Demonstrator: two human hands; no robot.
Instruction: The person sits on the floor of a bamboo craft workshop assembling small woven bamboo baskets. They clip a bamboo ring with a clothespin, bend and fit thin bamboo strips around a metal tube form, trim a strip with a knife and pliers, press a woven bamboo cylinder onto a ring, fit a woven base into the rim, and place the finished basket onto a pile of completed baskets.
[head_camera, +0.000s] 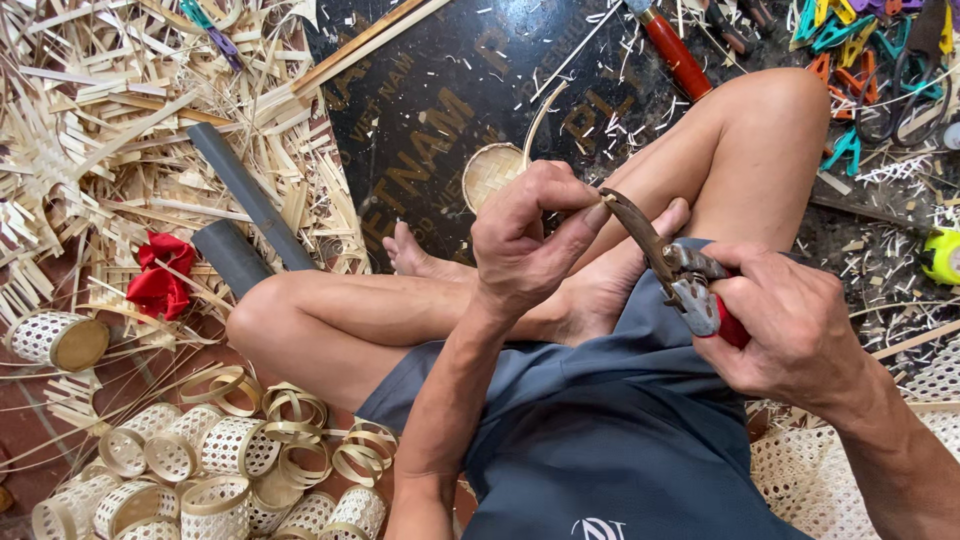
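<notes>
Head view, looking straight down at a person seated cross-legged on the floor.

Left hand (528, 235): fingers curled, thumb and forefinger pinched on something thin at the tip of the shears; the pinched piece itself is hidden behind the fingers, likely a bamboo strip. Just behind that hand sits a small round woven basket (492, 172) with a thin bamboo strip (543, 115) arcing up from its rim. Cannot tell if the hand is touching the basket or only in front of it.

Right hand (790, 325): closed in a full grip around the red handles of the pruning shears (672, 268). Dark curved blades point up-left toward the left thumb, tip touching or just beside it. How far the blades are closed cannot be told.

Handling judgement:
- Basket: very light, thin weave, springy but crushable. Hold by the rim, not the woven face.
- Strip: light, flexible, splits along the grain, edges likely sharp. Pinch close to the cut point so it does not whip.
- Shears: stiff metal, heaviest item here. Grip on the handles only; blade tip is right at the thumb, the risk point.

Around: cylindrical woven baskets (215, 455) and loose bamboo rings (295, 410) at lower left, a pile of bamboo offcuts (90, 130) at upper left, a grey pipe (245, 190), a red cloth (160, 275), coloured clips (850, 45) at upper right, a yellow tape measure (943, 257) at the right edge.
</notes>
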